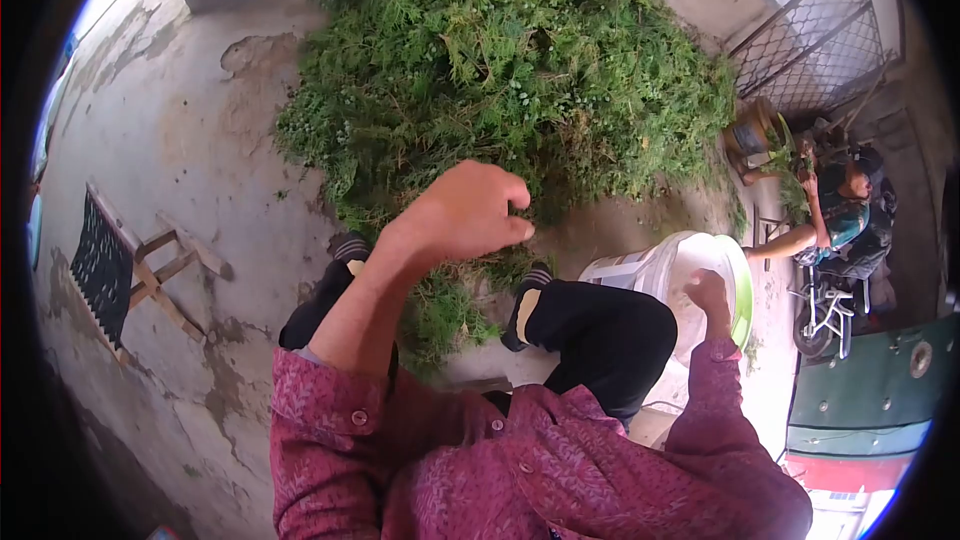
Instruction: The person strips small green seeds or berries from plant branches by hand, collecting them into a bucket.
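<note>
Over the big heap of green cuttings (pixel 520 70) on the concrete floor (pixel 180 140), L hand (pixel 465 212) hangs w/ fingers curled narrow, pinched together; can't tell if it holds a sprig. R hand (pixel 708 292) rests on rim of white bucket (pixel 655 270) just beside the right knee, fingers loosely bent, holding nothing visible. Wooden stool (pixel 130 275) stands well apart at left; another person (pixel 835 215) sits far right by a wire gate (pixel 820 35).
</note>
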Demonstrator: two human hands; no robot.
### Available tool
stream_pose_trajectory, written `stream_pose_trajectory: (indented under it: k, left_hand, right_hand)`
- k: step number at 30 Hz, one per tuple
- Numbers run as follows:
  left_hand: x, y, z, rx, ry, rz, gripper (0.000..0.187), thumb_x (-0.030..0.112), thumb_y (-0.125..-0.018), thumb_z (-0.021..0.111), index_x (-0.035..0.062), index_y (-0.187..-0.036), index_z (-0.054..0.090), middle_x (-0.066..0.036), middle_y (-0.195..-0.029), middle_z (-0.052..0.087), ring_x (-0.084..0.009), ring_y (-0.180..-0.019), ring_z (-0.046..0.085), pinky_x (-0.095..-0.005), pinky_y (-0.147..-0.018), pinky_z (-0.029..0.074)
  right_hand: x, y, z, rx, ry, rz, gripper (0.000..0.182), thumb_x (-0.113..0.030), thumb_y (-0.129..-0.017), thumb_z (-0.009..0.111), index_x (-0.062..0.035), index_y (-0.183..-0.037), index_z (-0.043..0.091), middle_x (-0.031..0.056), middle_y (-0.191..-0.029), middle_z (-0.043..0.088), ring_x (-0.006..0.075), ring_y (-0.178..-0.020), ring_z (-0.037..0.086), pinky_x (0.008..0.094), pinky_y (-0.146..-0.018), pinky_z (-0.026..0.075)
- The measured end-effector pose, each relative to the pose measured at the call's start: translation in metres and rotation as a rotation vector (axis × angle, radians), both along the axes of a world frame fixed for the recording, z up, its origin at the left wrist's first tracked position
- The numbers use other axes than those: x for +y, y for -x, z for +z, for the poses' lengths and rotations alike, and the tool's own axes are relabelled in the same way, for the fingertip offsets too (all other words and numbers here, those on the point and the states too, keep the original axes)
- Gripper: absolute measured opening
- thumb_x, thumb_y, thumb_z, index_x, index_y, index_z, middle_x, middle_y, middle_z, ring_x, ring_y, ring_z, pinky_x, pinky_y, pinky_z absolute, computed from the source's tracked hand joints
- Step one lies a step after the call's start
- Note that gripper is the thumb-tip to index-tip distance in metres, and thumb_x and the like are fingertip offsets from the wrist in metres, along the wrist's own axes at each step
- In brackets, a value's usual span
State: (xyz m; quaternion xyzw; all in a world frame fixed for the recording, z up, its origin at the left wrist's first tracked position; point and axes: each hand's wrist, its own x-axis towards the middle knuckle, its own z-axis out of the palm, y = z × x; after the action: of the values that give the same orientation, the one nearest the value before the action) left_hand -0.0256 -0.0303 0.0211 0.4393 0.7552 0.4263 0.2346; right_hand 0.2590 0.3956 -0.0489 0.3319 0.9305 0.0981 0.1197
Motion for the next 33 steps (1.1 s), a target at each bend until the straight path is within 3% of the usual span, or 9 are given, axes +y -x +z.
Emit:
stream_pose_trajectory:
  k: [1,4,5,9,11,17,23,30,33]
  left_hand:
    - [-0.002,0.002,0.002,-0.040,-0.034,0.017,0.029,0.020,-0.074,0.066,-0.0028,-0.091,0.061,-0.009,-0.071,0.062,-0.0140,-0.061,0.057,-0.0272,-0.058,0.045]
    - [-0.006,0.007,0.000,-0.226,-0.172,0.073,0.024,0.016,-0.078,0.063,-0.0034,-0.093,0.060,-0.005,-0.073,0.062,-0.0115,-0.062,0.056,-0.0241,-0.057,0.045]
    - [-0.006,0.009,0.002,-0.370,-0.218,0.085,0.020,0.013,-0.081,0.061,-0.0026,-0.094,0.060,-0.004,-0.075,0.061,-0.0093,-0.062,0.056,-0.0217,-0.058,0.045]
    - [-0.018,0.019,0.025,-0.560,-0.379,0.308,0.022,0.018,-0.083,0.058,0.0012,-0.096,0.061,-0.004,-0.076,0.061,-0.0075,-0.062,0.054,-0.0216,-0.058,0.046]
    - [-0.023,0.027,0.021,-0.586,-0.477,0.381,0.021,0.019,-0.084,0.057,0.0013,-0.095,0.061,-0.004,-0.076,0.061,-0.0080,-0.061,0.054,-0.0218,-0.058,0.046]
    - [-0.034,0.045,0.014,-0.751,-0.834,0.616,0.020,0.018,-0.085,0.057,-0.0016,-0.088,0.060,-0.005,-0.072,0.061,-0.0082,-0.056,0.052,-0.0209,-0.053,0.044]
    - [-0.041,0.052,0.015,-0.815,-0.850,0.675,0.021,0.019,-0.085,0.057,-0.0014,-0.088,0.060,-0.007,-0.073,0.061,-0.0090,-0.057,0.052,-0.0204,-0.053,0.044]
    - [-0.037,0.051,0.019,-0.780,-0.736,0.692,0.024,0.017,-0.089,0.048,-0.0046,-0.094,0.058,-0.009,-0.074,0.060,-0.0120,-0.058,0.052,-0.0234,-0.056,0.044]
    - [-0.034,0.051,0.018,-0.782,-0.744,0.688,0.023,0.016,-0.089,0.047,-0.0044,-0.093,0.059,-0.009,-0.074,0.061,-0.0120,-0.058,0.053,-0.0228,-0.055,0.044]
  right_hand:
    - [0.003,0.006,0.003,-0.016,0.045,-0.082,0.036,-0.028,-0.069,0.061,-0.0053,-0.097,0.063,0.0170,-0.100,0.061,0.0319,-0.099,0.055,0.0384,-0.088,0.041]
    - [0.018,0.055,0.001,0.016,0.130,0.216,0.039,-0.032,-0.071,0.057,-0.0055,-0.099,0.062,0.0146,-0.100,0.061,0.0304,-0.095,0.057,0.0380,-0.084,0.044]
    - [-0.031,0.090,0.036,0.026,0.208,0.171,0.039,-0.032,-0.071,0.056,-0.0076,-0.100,0.062,0.0141,-0.099,0.062,0.0314,-0.093,0.057,0.0380,-0.082,0.045]
    - [-0.086,0.167,0.010,0.222,0.472,0.325,0.042,-0.029,-0.069,0.055,-0.0083,-0.105,0.061,0.0129,-0.101,0.062,0.0284,-0.093,0.059,0.0353,-0.083,0.046]
    - [-0.116,0.199,-0.018,0.125,0.548,0.328,0.044,-0.030,-0.071,0.059,-0.0030,-0.106,0.058,0.0131,-0.099,0.063,0.0229,-0.090,0.061,0.0321,-0.081,0.048]
    - [-0.142,0.205,-0.179,-0.141,0.781,0.319,0.038,-0.032,-0.068,0.061,-0.0107,-0.099,0.064,0.0113,-0.095,0.064,0.0266,-0.090,0.060,0.0343,-0.080,0.047]
    - [-0.172,0.192,-0.241,-0.268,0.921,0.022,0.054,-0.035,-0.071,0.064,-0.0129,-0.119,0.053,0.0133,-0.113,0.057,0.0261,-0.101,0.055,0.0342,-0.086,0.043]
    - [-0.215,0.229,-0.271,-0.225,0.826,0.044,0.056,-0.029,-0.074,0.061,-0.0124,-0.126,0.047,0.0148,-0.120,0.053,0.0265,-0.109,0.051,0.0351,-0.090,0.040]
    - [-0.224,0.233,-0.284,-0.210,0.859,-0.080,0.045,-0.030,-0.077,0.056,-0.0109,-0.117,0.054,0.0163,-0.118,0.053,0.0303,-0.109,0.051,0.0386,-0.090,0.041]
